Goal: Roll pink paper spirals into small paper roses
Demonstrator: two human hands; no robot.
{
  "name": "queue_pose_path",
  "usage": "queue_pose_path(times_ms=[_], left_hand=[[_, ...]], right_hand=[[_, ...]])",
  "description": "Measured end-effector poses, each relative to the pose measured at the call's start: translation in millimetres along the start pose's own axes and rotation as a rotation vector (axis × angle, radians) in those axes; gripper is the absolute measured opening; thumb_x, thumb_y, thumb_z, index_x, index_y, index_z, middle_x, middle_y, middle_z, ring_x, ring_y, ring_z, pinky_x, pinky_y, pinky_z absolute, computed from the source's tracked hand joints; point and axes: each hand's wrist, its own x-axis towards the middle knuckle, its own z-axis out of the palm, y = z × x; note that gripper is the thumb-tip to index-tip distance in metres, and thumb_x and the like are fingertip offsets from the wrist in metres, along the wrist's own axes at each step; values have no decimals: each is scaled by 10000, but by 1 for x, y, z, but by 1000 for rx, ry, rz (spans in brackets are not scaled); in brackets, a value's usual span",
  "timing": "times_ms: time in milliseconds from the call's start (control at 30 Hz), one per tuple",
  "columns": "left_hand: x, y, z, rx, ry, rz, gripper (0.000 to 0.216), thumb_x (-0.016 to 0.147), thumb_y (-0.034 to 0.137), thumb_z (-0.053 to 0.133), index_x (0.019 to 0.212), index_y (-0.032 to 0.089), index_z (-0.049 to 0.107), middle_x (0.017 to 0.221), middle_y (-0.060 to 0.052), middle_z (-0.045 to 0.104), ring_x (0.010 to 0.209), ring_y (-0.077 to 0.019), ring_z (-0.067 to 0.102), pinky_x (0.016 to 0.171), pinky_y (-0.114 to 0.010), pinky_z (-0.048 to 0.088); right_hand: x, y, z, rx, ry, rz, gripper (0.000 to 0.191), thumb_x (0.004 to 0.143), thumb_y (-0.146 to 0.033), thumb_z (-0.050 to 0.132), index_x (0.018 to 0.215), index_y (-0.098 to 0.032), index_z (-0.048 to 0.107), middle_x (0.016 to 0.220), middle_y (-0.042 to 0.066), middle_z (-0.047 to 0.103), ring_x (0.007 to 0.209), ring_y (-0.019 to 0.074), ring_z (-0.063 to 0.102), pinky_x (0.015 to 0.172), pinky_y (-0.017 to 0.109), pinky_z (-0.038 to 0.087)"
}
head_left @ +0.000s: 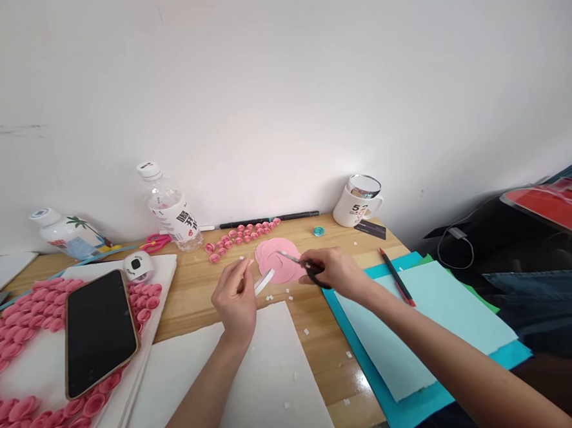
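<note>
White paper (270,381) lies at six o'clock, left fingers (234,277) pinching a strip (264,282), apparently steadying it near scissors (308,264) grasped by right fingers (323,255).

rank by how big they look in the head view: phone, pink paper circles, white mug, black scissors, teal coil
1. Phone, helped by being nearer the camera
2. Pink paper circles and white mug, too alike to rank
3. Black scissors, partly hidden by the right hand
4. Teal coil

Soft, bright light leaves glare on the table (329,346) (one white patch); the far right seems blurred.
</note>
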Motion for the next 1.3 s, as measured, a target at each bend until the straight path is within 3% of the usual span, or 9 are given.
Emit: queue_pose_path(times_ms=[100, 200, 300, 367, 567, 733, 933, 1167, 1300], left_hand=[[-1, -4, 1, 71, -6, 194, 202, 786, 118, 518, 886, 170, 687, 832, -61, 662, 673, -119, 610, 564, -221, 494], [-4, -5, 2, 98, -123, 229, 240, 798, 107, 480, 907, 174, 684, 837, -65, 662, 705, -126, 619, 627, -234, 496], [-7, -7, 3, 100, -289, 120, 261, 800, 125, 459, 917, 182, 685, 832, -66, 663, 735, -142, 623, 640, -248, 495], [-7, -7, 2, 93, -357, 29, 256, 784, 139, 474, 910, 197, 690, 834, -59, 672, 744, -153, 623, 654, -266, 496], [1, 2, 3, -180, -390, -338, 204, 720, 252, 592, 870, 174, 705, 787, -54, 699, 670, -161, 646, 679, -293, 527], [7, 11, 4, -396, -382, -617, 288, 656, 291, 673, 895, 135, 699, 720, -54, 708, 611, -172, 660, 694, -325, 544], [8, 13, 4, -448, -380, -655, 291, 637, 267, 695, 891, 127, 700, 709, -52, 711, 608, -171, 661, 705, -336, 549], [8, 11, 6, -458, -388, -682, 301, 640, 276, 698, 898, 121, 689, 698, -50, 708, 602, -173, 662, 693, -331, 549], [7, 7, 7, -460, -380, -688, 270, 642, 296, 691, 844, 117, 682, 708, -59, 708, 608, -188, 668, 683, -338, 545]], right_hand=[[-3, 21, -15, -243, -36, -63, 316, 593, -150, 677, 895, -203, 603, 816, 33, 587, 723, 171, 524, 591, 237, 337], [-11, 41, -22, -395, -160, -83, 452, 546, 26, 576, 943, -189, 592, 904, 73, 582, 859, 221, 530, 649, 260, 364], [-17, 51, -24, -395, -270, -81, 541, 502, 83, 545, 964, -193, 599, 947, 84, 582, 914, 240, 527, 690, 272, 380], [-19, 52, -25, -368, -289, -71, 501, 535, 76, 542, 933, -216, 626, 928, 78, 592, 929, 246, 530, 705, 280, 383], [-7, 49, -12, -237, -143, -40, 171, 777, -152, 496, 825, -186, 656, 887, 91, 600, 787, 204, 575, 659, 276, 394], [0, 52, 6, -114, -132, -29, 112, 765, -190, 527, 768, -168, 637, 824, 71, 593, 739, 172, 568, 660, 254, 410], [-1, 51, 5, -94, -145, -18, 81, 748, -174, 534, 731, -164, 613, 796, 63, 585, 704, 159, 551, 636, 245, 408], [-8, 49, 9, -222, -155, -51, 168, 837, -206, 415, 779, -178, 569, 858, 67, 560, 717, 162, 550, 637, 262, 377], [-10, 47, 8, -82, -133, -30, 136, 826, -229, 436, 776, -183, 554, 843, 50, 545, 689, 144, 545, 637, 260, 393]])
